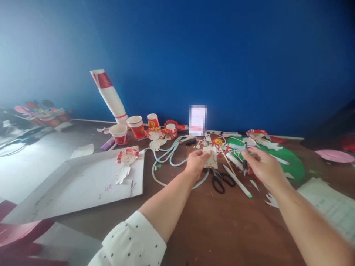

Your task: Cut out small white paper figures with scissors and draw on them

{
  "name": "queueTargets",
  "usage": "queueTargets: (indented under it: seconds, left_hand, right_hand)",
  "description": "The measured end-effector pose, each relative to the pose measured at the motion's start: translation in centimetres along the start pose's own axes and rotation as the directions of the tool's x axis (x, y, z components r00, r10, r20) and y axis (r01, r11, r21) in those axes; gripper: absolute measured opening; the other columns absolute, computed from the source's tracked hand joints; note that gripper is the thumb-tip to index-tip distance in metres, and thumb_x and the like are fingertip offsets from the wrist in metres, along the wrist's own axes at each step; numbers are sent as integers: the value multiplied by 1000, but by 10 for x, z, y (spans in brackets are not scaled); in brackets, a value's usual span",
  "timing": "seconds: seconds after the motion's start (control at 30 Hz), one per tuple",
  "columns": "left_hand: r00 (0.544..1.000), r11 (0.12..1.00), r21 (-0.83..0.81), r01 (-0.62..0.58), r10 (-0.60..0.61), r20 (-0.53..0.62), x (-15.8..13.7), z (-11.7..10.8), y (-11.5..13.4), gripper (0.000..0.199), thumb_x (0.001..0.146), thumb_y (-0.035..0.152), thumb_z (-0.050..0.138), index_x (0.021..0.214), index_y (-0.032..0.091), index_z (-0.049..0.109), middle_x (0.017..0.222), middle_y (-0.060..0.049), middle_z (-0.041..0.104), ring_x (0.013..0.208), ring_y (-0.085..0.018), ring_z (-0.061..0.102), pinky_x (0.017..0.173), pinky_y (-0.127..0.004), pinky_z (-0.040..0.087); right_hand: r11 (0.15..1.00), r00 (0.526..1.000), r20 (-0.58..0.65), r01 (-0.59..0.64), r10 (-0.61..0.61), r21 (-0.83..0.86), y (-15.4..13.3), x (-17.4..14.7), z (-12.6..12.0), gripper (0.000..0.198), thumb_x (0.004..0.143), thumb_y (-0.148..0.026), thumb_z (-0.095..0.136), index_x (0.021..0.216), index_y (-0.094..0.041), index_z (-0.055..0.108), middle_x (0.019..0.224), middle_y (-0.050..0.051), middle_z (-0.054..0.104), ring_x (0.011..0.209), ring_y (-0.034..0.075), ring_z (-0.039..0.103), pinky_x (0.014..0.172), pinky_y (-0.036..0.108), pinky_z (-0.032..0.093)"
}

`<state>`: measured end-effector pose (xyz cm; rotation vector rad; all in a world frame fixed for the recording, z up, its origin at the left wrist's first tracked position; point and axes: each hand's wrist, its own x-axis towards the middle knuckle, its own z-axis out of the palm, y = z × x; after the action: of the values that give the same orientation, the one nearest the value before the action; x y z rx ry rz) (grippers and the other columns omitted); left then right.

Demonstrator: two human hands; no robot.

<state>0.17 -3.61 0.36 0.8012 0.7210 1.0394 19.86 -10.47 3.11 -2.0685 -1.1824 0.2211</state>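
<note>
Between the thumb and fingers of my left hand (196, 163) is a small cream piece of paper (212, 158) with dark lines drawn on it. My right hand (264, 165) grips a dark pen (245, 159), held upright and apart from the paper. Black-handled scissors (219, 184) lie just below the paper, their blades partly hidden under it. Beside them rests a white marker with a green end (238, 181). A thin wooden stick (227, 162) and paper scraps lie between my hands.
A leaning stack of paper cups (112, 99) and several red cups (135, 127) stand along the blue wall (222, 55). A pale coiled cable (173, 153) crosses the table. At left, a cut-paper figure (127, 160) lies on a white box lid (91, 184); a green sheet (294, 162) is at right.
</note>
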Motion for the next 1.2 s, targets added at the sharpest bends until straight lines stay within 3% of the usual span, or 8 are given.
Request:
queueTargets:
  seconds: [0.23, 0.43, 0.53, 0.63, 0.73, 0.87, 1.03, 1.2]
  left_hand:
    - [1000, 1000, 2, -7, 7, -8, 0, -1, -1, 41, 57, 39, 82, 80, 8, 68, 67, -8, 65, 55, -14, 58, 55, -28, 48]
    - [1000, 1000, 5, -2, 3, -28, 0, 0, 0, 39, 58, 37, 82, 79, 8, 67, 68, -8, 65, 56, -14, 59, 56, -28, 49]
    - [1000, 1000, -3, 2, -2, -24, 1, -1, 0, 39, 57, 38, 82, 79, 8, 67, 67, -7, 65, 55, -14, 59, 55, -27, 48]
    - [1000, 1000, -4, -6, 6, -11, 2, -1, -1, 42, 57, 40, 81, 81, 8, 68, 67, -7, 65, 55, -14, 58, 54, -27, 48]
    - [1000, 999, -46, -10, 10, -13, 3, -2, -3, 43, 57, 40, 81, 82, 8, 68, 68, -7, 64, 56, -14, 58, 55, -28, 48]
    - [1000, 993, -115, -4, 2, -24, 5, -3, -4, 44, 54, 39, 82, 80, 8, 66, 69, -7, 64, 56, -14, 58, 59, -30, 48]
    - [1000, 991, -136, -5, 2, -25, 7, -3, -4, 45, 52, 39, 83, 80, 7, 66, 69, -7, 63, 56, -14, 57, 59, -31, 46]
    - [1000, 987, -159, -7, 3, -30, 6, -1, -1, 46, 50, 39, 84, 79, 8, 66, 68, -6, 63, 56, -13, 56, 60, -30, 46]
  right_hand:
    - [980, 996, 88, 28, -10, -197, 4, 2, 1, 44, 79, -52, 54, 102, -19, 72, 90, 9, 73, 84, 28, 66, 72, 36, 47]
    - [966, 992, 116, 81, -54, -247, 12, 1, 5, 44, 79, -56, 52, 101, -22, 70, 90, 9, 74, 74, 28, 66, 62, 35, 45]
    - [956, 994, 57, 105, -93, -273, 1, -6, 1, 45, 81, -54, 52, 109, -21, 66, 97, 9, 73, 76, 29, 66, 60, 35, 43]
    - [957, 984, 54, 178, -170, -231, -18, -19, -4, 37, 81, -51, 53, 102, -24, 66, 95, 7, 73, 76, 26, 66, 60, 33, 43]
    - [933, 941, 237, 292, -241, -210, -38, -36, -6, 27, 83, -49, 53, 85, -26, 67, 81, 2, 73, 69, 21, 65, 56, 29, 41]
    - [854, 847, 485, 406, -217, -326, -53, -54, -5, 22, 81, -47, 55, 78, -27, 63, 75, 0, 71, 65, 20, 65, 51, 27, 34]
    - [734, 784, 575, 529, -232, -426, -56, -65, 0, 18, 77, -43, 59, 78, -25, 60, 82, 2, 70, 73, 23, 66, 54, 29, 34]
    - [729, 774, 594, 535, -220, -427, -58, -66, 3, 16, 79, -41, 58, 79, -25, 61, 83, 3, 68, 76, 25, 66, 57, 31, 37]
